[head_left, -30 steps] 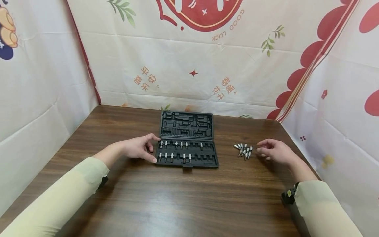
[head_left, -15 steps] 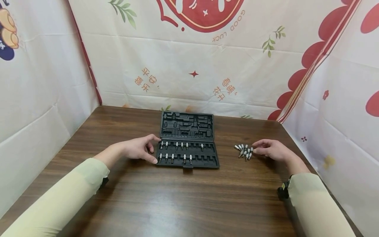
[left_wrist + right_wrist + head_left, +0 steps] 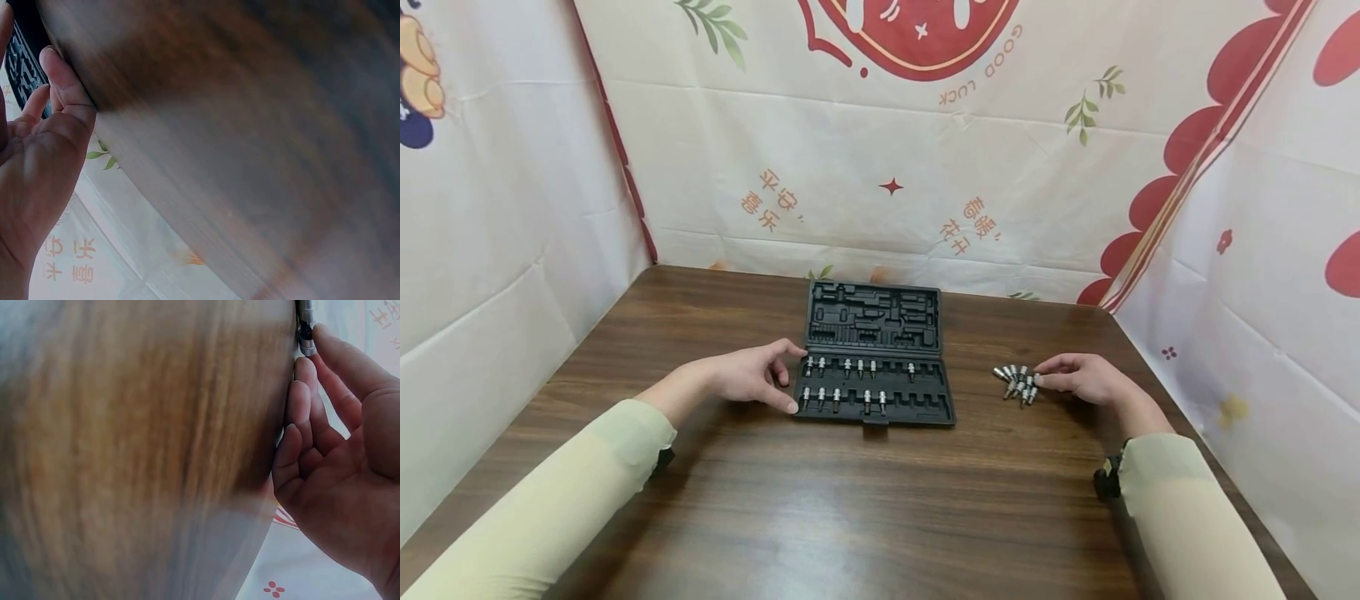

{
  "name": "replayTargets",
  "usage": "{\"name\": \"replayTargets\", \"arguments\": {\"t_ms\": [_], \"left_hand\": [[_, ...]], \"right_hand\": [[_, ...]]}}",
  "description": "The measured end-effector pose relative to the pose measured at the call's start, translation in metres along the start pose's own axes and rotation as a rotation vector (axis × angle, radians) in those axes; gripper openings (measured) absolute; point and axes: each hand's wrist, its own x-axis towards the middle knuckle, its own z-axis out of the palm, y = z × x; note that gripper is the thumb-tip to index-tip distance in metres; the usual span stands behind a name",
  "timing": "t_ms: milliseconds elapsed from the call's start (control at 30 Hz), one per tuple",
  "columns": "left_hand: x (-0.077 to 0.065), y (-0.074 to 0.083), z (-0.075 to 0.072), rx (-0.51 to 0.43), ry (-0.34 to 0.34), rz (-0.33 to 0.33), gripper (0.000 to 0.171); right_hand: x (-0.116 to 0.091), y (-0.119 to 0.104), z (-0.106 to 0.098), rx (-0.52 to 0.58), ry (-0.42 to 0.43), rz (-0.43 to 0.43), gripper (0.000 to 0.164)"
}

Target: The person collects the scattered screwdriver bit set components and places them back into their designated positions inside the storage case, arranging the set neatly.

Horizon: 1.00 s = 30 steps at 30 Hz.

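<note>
A black plastic socket case lies open on the table, its moulded lid tilted back behind the tray. Short silver bit sockets stand in two rows, mostly toward the left. My left hand rests at the tray's left side, thumb on the front corner and index finger near the hinge. To the right is a small pile of loose bit sockets. My right hand pinches a bit socket at the pile's right edge between thumb and index finger; its other fingers curl loosely near the table.
The brown wood-grain table stretches toward me in front of the case. Printed cloth hangs behind the table and along both sides. Bare slots show on the right of the tray.
My right hand has moved left to the loose bit sockets, and its thumb and index finger have closed on one. The left hand and the case stay where they were.
</note>
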Motion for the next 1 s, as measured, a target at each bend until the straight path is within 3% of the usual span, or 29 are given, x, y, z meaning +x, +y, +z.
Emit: {"name": "replayTargets", "arguments": {"t_ms": [467,1000], "left_hand": [[0.0000,-0.0011,0.0004,0.007,0.005,0.000,0.094],[0.0000,-0.0006,0.0005,-0.002,0.007,0.004,0.093]], "right_hand": [[-0.0002,0.0021,0.0035,0.022,0.024,0.028,0.043],[-0.0038,0.0064,0.0039,0.062,0.047,-0.057,0.032]]}}
